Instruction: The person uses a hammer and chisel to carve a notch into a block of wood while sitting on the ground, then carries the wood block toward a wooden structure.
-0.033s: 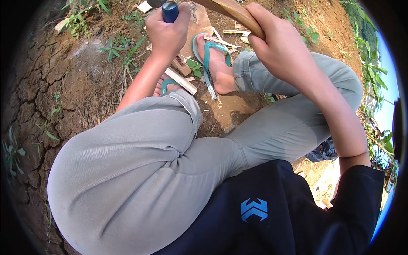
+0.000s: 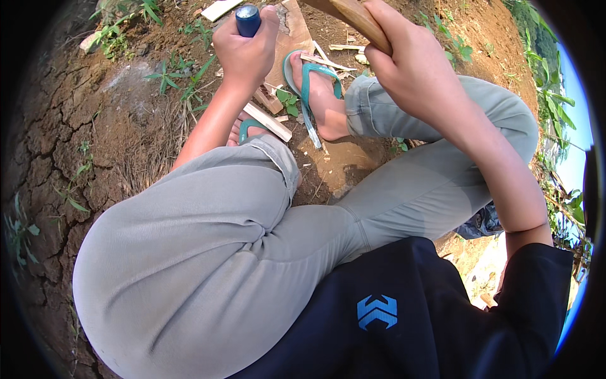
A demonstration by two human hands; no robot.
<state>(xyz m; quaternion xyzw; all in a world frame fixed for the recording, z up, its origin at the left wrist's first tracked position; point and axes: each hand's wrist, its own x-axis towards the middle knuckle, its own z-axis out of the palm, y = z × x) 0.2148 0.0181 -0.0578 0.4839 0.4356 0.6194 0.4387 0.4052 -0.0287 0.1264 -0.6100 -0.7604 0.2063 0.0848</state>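
My left hand (image 2: 245, 54) is wrapped round a blue-handled chisel (image 2: 248, 22) with a pale metal cap on top. Its blade is hidden below my fist. In my right hand (image 2: 420, 72) is the curved wooden handle of a hammer (image 2: 353, 20), fingers closed round it. The handle slants up and to the left, and its head is beyond the top edge. Under and beside my left hand, a flat wooden board (image 2: 295, 28) with a rough dark patch lies on the ground.
My feet in green flip-flops (image 2: 306, 82) are close to the board. Wood offcuts (image 2: 268, 120) and splinters lie around them. A pale wood piece (image 2: 221, 9) is at the top. Cracked brown soil (image 2: 57, 126) with small weeds (image 2: 167, 76) spreads left; plants stand at the right.
The hammer has lifted away from the chisel's cap; a dark part of its head, seen beside the cap before, is now out of view. My left hand has shifted slightly left.
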